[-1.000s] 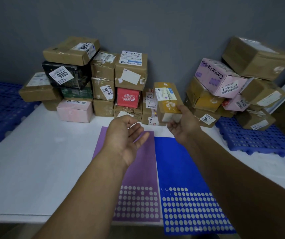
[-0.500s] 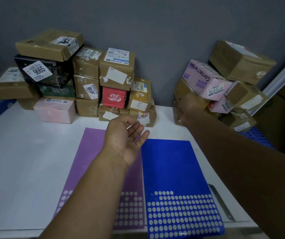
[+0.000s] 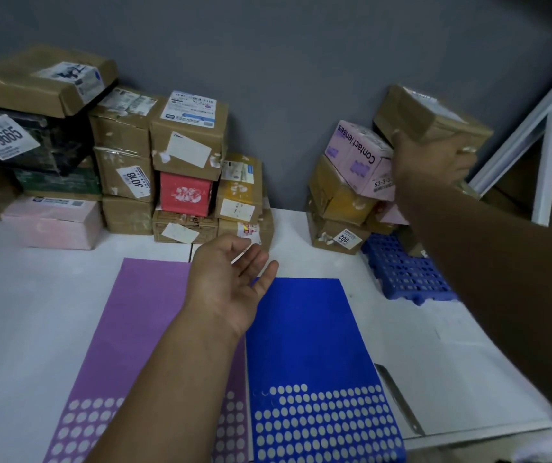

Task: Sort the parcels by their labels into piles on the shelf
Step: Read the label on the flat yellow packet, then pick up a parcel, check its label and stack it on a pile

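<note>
Right hand [image 3: 431, 162] round parcel [image 3: 434, 111]; left hand [image 3: 231, 282] apart

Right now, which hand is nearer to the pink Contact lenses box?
Right. The right hand grips the brown parcel atop the right pile, next to the pink Contact lenses box. The left hand hangs open over the purple mat and blue mat, well short of it.

I see a brown taped parcel [image 3: 434, 115], tilted, just right of the pink Contact lenses box [image 3: 359, 158], my right grip [image 3: 433, 162] curled round its near end. Under the pink box lie a mustard parcel [image 3: 341, 192] and a parcel labelled 002 [image 3: 334, 237]. Well left of it stands the main stack [image 3: 127, 155], mostly brown.
</note>
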